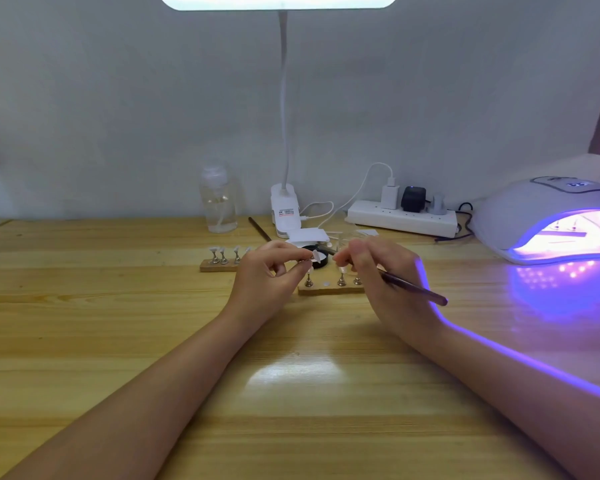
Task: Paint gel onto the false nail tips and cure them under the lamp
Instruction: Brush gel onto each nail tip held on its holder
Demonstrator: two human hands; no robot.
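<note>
While the left hand [269,268] pinches a nail tip [315,254] mid-frame, the right hand [374,268] grips the brush [413,287]; painting likely comes next.

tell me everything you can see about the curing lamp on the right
The curing lamp is a white, domed, plastic-looking shell at the table's far right edge, partly cut off by the frame. It is switched on: violet light fills its open front and spills onto the wood. A display panel sits on top, its reading blurred. A nail stand seems to sit inside. Neither hand touches it.
</note>
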